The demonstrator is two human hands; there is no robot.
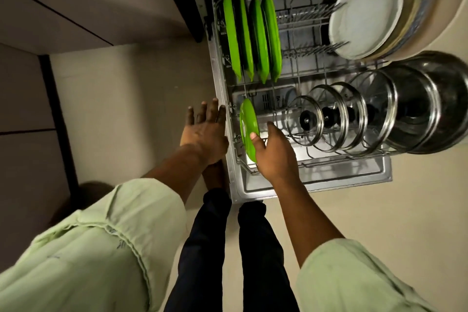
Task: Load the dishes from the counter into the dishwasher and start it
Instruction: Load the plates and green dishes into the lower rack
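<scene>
Beige floor (126, 99) meets pale cabinet fronts (22, 88).

Plates (253, 35) stand in the rack (220, 83), lids (329, 121) to their right.

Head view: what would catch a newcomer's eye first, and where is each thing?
Four green plates stand on edge at the far left of the dishwasher rack. The right hand grips a smaller green plate at its near left corner, with glass lids lined up to the right.

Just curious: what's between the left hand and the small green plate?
Head view: only the rack's side rail separates left hand from small green plate.
</scene>
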